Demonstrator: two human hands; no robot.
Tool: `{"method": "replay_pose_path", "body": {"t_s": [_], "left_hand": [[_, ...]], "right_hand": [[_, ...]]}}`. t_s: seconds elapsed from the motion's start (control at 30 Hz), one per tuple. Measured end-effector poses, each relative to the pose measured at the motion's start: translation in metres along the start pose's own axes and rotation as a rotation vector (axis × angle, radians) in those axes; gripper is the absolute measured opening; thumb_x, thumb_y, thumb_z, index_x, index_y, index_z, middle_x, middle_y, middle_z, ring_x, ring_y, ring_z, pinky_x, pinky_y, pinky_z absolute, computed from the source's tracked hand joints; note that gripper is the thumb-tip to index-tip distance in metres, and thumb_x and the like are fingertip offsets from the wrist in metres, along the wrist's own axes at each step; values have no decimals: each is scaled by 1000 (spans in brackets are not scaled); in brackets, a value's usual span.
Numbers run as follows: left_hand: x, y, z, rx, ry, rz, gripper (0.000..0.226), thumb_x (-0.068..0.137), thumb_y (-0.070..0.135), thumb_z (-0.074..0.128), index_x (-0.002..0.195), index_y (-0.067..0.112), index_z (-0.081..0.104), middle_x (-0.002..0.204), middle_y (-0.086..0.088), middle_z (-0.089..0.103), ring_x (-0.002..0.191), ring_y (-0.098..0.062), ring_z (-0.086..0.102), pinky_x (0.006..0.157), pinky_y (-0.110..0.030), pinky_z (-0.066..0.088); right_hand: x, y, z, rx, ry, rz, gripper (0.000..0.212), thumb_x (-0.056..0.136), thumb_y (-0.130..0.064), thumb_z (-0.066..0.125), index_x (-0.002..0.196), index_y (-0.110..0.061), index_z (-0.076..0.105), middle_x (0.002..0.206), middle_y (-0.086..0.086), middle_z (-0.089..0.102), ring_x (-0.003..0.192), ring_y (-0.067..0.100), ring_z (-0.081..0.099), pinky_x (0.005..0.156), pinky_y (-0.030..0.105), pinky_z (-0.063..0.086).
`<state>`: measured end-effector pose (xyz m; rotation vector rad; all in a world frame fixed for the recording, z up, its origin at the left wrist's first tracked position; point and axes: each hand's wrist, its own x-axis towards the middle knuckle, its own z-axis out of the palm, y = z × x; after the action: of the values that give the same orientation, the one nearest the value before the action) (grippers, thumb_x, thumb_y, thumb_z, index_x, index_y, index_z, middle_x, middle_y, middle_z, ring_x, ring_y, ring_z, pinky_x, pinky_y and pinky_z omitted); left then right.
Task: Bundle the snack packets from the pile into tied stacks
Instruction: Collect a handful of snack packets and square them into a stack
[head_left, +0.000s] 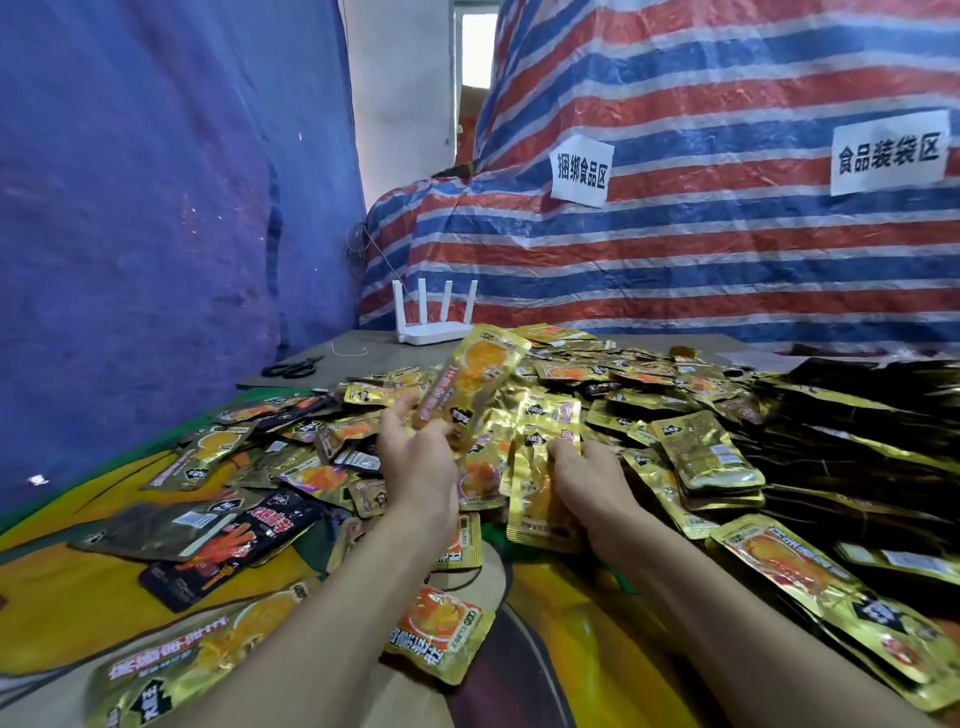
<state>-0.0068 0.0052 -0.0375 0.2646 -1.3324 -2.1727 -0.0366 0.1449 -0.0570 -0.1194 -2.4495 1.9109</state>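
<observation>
A big pile of gold snack packets (649, 384) covers the table from the middle to the right. My left hand (418, 457) holds one gold packet with an orange picture (478, 374) up above the pile, tilted to the right. My right hand (587, 478) grips a small upright stack of gold packets (545, 467) that stands on the table just in front of the pile. Loose gold and black packets (228, 530) lie scattered at the left, and one gold packet (441, 634) lies near me between my forearms.
Black scissors (293, 367) and a bit of white string (348, 351) lie at the back left, beside a white router (434, 322). A blue tarp hangs at the left, a striped tarp (675, 234) with two paper signs at the back. Dark packets (872, 415) are heaped far right.
</observation>
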Motion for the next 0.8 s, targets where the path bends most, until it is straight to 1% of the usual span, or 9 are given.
{"method": "replay_pose_path", "body": {"t_s": [0.03, 0.13, 0.23, 0.37, 0.43, 0.5, 0.6, 0.7, 0.8], "left_hand": [[-4, -5, 2, 30, -17, -3, 47, 94, -9, 46, 129, 20, 55, 118, -14, 63, 89, -27, 59, 63, -39, 61], [-16, -19, 9, 178, -78, -20, 46, 96, -6, 44, 131, 24, 52, 118, -10, 63, 103, -31, 65, 92, -54, 56], [-21, -28, 13, 511, -161, 118, 40, 101, 11, 48, 139, 23, 47, 127, -4, 56, 114, -24, 58, 98, -41, 50], [-29, -32, 14, 874, -273, 291, 17, 98, 36, 59, 110, 27, 51, 113, 3, 43, 111, -19, 48, 103, -35, 40], [-31, -33, 13, 843, -370, 245, 23, 95, 38, 64, 108, 24, 51, 109, 5, 53, 105, -18, 56, 87, -31, 46], [-31, -35, 11, 763, -465, 187, 33, 93, 39, 67, 117, 26, 48, 106, 11, 60, 98, -12, 61, 77, -25, 50], [-30, -33, 9, 723, -549, 170, 48, 89, 29, 69, 128, 32, 40, 104, 19, 60, 91, -1, 61, 64, -11, 48], [-27, -28, 10, 665, -568, 143, 50, 80, 20, 69, 124, 28, 48, 106, 8, 67, 97, -13, 66, 69, -22, 57], [-28, -21, 12, 445, -548, 36, 48, 74, 26, 66, 121, 25, 57, 104, 0, 71, 95, -17, 69, 73, -29, 59]], "right_hand": [[0, 0, 3, 76, -5, 9, 29, 104, -36, 43, 117, -12, 50, 107, 11, 65, 95, 27, 66, 86, 44, 56], [-3, -4, 11, 274, 41, -13, 30, 103, -29, 44, 130, -16, 47, 118, 11, 63, 109, 32, 65, 97, 56, 53], [-5, -6, 17, 270, 155, -138, 27, 108, -32, 35, 127, -18, 49, 108, 2, 60, 108, 24, 59, 98, 46, 48], [-13, -10, 17, 359, 250, -254, 36, 110, -42, 26, 115, -19, 53, 109, 2, 63, 98, 16, 60, 85, 38, 49], [-18, -12, 14, 402, 239, -335, 42, 106, -56, 23, 109, -27, 53, 102, -6, 64, 91, 6, 62, 71, 24, 47], [-22, -11, 11, 409, 194, -415, 51, 91, -73, 30, 103, -30, 55, 96, -8, 68, 85, 4, 67, 67, 20, 50], [-22, -8, 9, 285, 168, -472, 47, 85, -70, 52, 101, -26, 57, 94, -4, 70, 79, 4, 69, 71, 26, 56], [-19, -5, 10, 264, 165, -454, 29, 96, -53, 60, 99, -24, 60, 97, 1, 71, 86, 13, 70, 80, 38, 60], [-23, -4, 12, 288, 148, -470, 42, 84, -57, 54, 96, -18, 65, 95, 6, 72, 90, 25, 69, 88, 53, 55]]}}
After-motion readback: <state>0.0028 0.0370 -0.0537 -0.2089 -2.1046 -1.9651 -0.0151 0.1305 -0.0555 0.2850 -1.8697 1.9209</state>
